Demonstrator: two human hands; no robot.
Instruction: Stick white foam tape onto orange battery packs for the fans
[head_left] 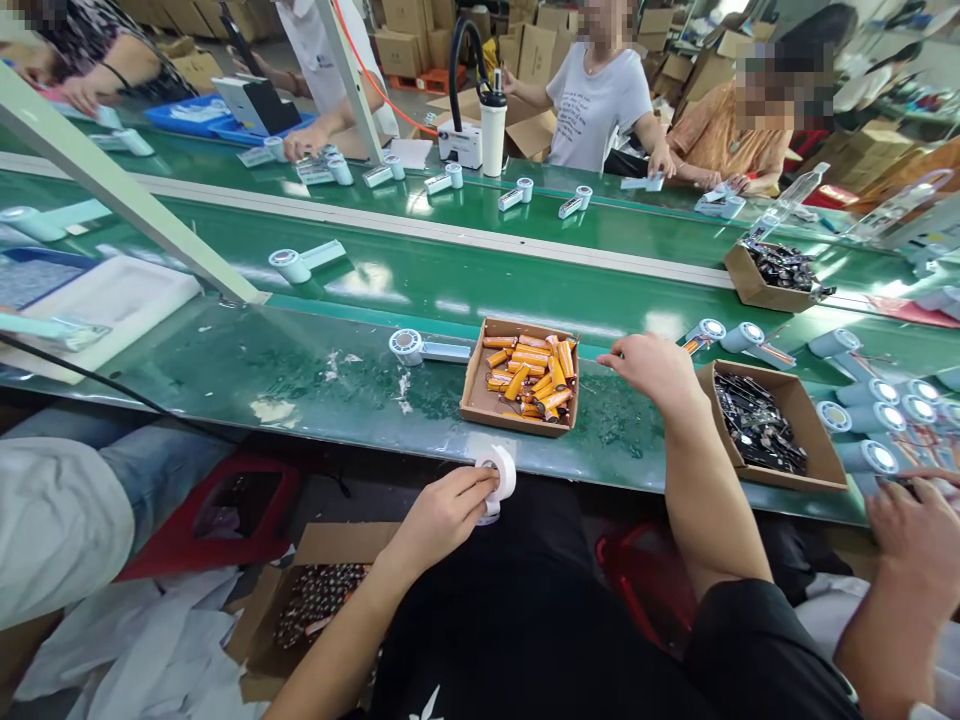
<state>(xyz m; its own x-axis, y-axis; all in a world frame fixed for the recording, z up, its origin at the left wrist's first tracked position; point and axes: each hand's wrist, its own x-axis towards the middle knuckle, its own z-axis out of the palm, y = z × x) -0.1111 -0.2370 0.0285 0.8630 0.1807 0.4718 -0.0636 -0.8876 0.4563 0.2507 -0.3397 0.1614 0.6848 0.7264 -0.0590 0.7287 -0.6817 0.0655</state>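
Note:
My left hand is closed on a white ring-shaped piece at the bench's front edge; the fingers hide part of it, so its exact kind is unclear. Out over the bench, my right hand has its fingers pointing left, partly bent, with nothing visible in them. Just left of it sits a cardboard tray of orange-wrapped battery cells with wires. Left of that tray lies a light-blue handheld fan body, its handle touching or close to the tray.
Right of my forearm, a cardboard box holds dark small parts. Several fan bodies cluster beyond it, near a co-worker's hand. A slanted metal post rises at left. Across the green conveyor, other people handle fans.

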